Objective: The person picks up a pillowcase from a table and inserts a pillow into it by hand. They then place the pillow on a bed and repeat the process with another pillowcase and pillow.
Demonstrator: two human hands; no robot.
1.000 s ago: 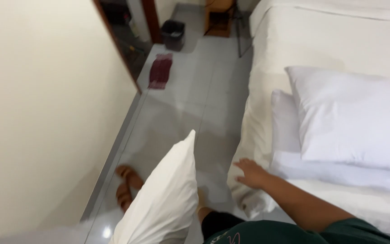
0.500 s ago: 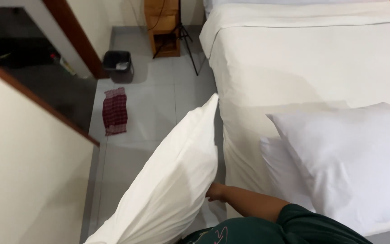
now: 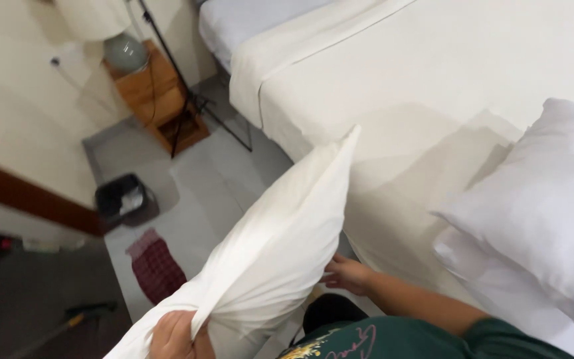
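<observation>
1. The left hand is closed in a fist on a bunched edge of the pillow, gripping the gathered case at the bottom of the view.
2. The right hand lies against the pillow's lower right side with its fingers partly spread; whether they grip the fabric or only press on it cannot be told. The arm wears a dark green sleeve.
3. The pillow is white and held up off the floor, tilted, with one corner pointing up toward the bed. It hangs over the tiled floor just beside the bed's near edge.
4. Two more white pillows lie stacked on the bed at the right, well apart from the held one.
5. On the floor to the left lie a dark red cloth and a black bin; beyond them stands a wooden nightstand by the wall.
</observation>
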